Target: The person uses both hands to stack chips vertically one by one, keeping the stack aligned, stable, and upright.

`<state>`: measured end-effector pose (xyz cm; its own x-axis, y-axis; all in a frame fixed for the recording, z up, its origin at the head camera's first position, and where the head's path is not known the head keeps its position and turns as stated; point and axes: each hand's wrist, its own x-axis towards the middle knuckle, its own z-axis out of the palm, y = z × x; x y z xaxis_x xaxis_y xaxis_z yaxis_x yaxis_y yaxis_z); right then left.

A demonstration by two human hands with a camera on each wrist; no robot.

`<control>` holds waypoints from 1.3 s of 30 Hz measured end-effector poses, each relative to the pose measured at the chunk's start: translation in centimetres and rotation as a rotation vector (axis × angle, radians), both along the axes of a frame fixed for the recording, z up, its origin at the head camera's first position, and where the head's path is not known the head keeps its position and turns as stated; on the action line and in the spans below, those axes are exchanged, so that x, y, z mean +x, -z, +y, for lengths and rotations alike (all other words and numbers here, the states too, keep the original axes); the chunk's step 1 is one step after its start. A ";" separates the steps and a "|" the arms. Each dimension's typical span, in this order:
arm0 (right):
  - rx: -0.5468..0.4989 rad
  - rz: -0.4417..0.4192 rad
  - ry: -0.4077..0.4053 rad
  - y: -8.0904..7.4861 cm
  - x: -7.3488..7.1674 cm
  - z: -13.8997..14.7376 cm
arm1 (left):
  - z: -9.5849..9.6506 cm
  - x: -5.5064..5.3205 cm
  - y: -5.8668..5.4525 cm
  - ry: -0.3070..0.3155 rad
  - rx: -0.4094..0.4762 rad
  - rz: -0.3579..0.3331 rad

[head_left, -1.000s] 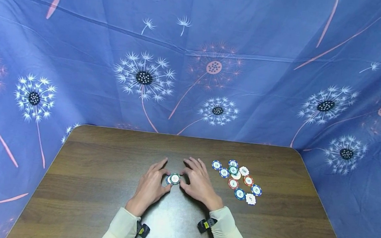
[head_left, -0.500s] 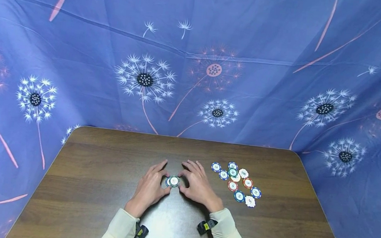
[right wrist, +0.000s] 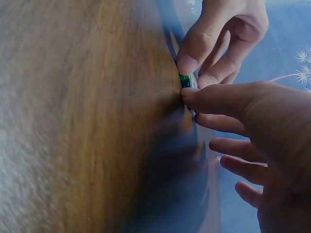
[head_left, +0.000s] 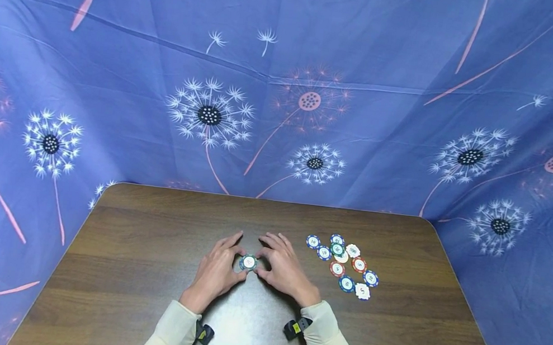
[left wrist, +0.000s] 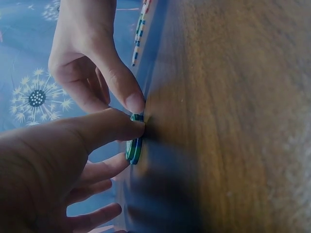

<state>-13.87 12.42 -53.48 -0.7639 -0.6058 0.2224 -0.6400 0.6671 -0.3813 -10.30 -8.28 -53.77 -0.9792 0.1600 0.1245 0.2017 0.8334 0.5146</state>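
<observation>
A short stack of poker chips lies flat on the table in front of the person, a green-rimmed one with a white centre on top. From the left side the left hand pinches the stack's rim between thumb and forefinger. The right hand has its thumb and forefinger curled round the opposite rim. Edge-on in the left wrist view, the stacked chips show at least two layers. Both thumbs sit close together along the near rim, and the right wrist view shows a green edge between them.
Several loose poker chips, blue, red, green and white, lie spread to the right of the right hand, some overlapping. The wooden table ends at a patterned blue cloth behind and at the sides.
The green chip has slid left until it lines up over the blue-edged chip beneath. My right hand has moved slightly left with it, while the left hand has stayed nearly still.
</observation>
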 end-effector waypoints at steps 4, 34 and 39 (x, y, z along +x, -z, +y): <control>-0.002 0.014 0.010 0.2 0.2 -0.2 | 0.0 -0.1 -0.1 0.009 -0.015 0.003; -0.118 0.138 0.214 1.0 3.7 7.4 | 0.2 0.0 0.4 0.060 0.006 0.090; -0.119 0.189 0.312 0.9 2.7 11.3 | 0.2 -0.2 0.6 0.038 -0.007 0.094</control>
